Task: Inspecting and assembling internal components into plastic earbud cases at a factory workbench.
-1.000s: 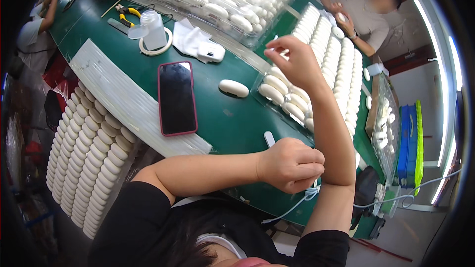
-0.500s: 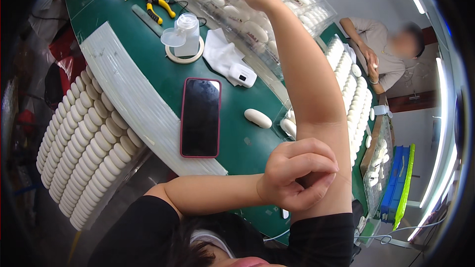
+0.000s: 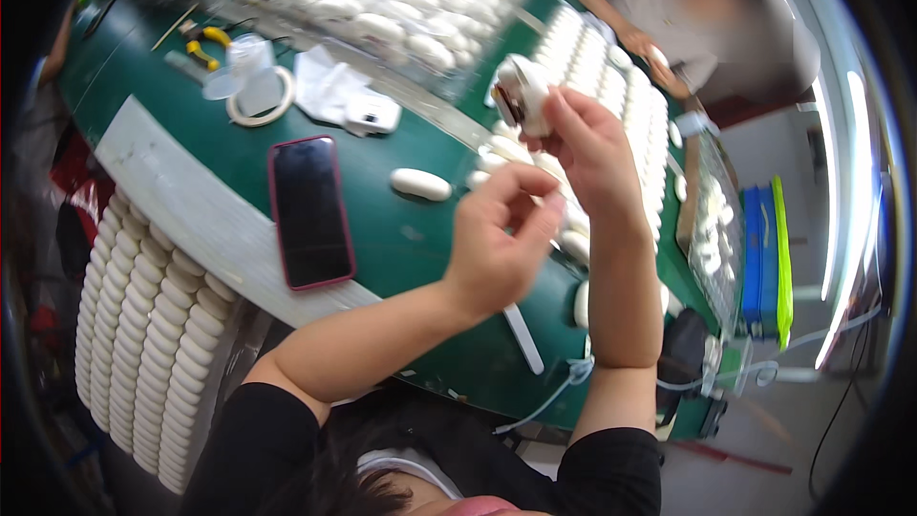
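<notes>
My right hand (image 3: 594, 153) has its fingers closed on a white rounded plastic casing (image 3: 527, 88), held up above the bench. The casing's side shows an opening with dark and coppery parts inside. Just lower and to the left is my left hand (image 3: 499, 241), fingers curled and thumb pressed toward the fingertips; whatever it pinches, if anything, is too small to make out. A single white oval casing (image 3: 420, 184) lies on the green bench left of my left hand. Rows of white oval casings (image 3: 611, 72) stand beyond my right hand.
A black phone (image 3: 310, 215) with a red edge, a tape roll (image 3: 260, 100), a white cloth (image 3: 323, 86) and yellow-handled pliers (image 3: 203, 43) lie on the bench. Trays of casings (image 3: 382, 0) sit at the far side; stacked casings (image 3: 143, 344) stand left. A person (image 3: 650, 10) sits across.
My right hand has come back from the far tray and now holds a white casing near my left hand. My left hand stays pinched. The whole view has shifted.
</notes>
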Demonstrator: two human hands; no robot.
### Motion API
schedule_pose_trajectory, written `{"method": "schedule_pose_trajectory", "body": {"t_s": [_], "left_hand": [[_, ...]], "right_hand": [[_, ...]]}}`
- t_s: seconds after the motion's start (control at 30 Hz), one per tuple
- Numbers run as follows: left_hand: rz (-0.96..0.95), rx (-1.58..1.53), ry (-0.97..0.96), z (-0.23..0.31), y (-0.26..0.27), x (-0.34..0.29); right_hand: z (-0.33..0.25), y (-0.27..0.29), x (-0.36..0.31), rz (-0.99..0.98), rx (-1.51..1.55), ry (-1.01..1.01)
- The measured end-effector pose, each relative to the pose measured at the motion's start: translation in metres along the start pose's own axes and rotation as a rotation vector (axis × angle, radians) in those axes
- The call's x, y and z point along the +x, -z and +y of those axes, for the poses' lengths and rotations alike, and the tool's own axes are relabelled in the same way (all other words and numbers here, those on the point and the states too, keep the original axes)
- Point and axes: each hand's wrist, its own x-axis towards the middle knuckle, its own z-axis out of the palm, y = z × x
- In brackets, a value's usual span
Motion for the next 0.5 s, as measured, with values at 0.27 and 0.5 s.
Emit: {"method": "schedule_pose_trajectory", "body": {"t_s": [0.27,0.5], "left_hand": [[-0.627,-0.229,0.995,-0.022,-0.008,-0.016],[-0.635,0.021,0.728,-0.041,-0.013,-0.032]], "right_hand": [[0.037,0.048,-0.180,0.267,-0.396,0.261],[0.076,0.042,-0.208,0.559,-0.141,0.357]]}}
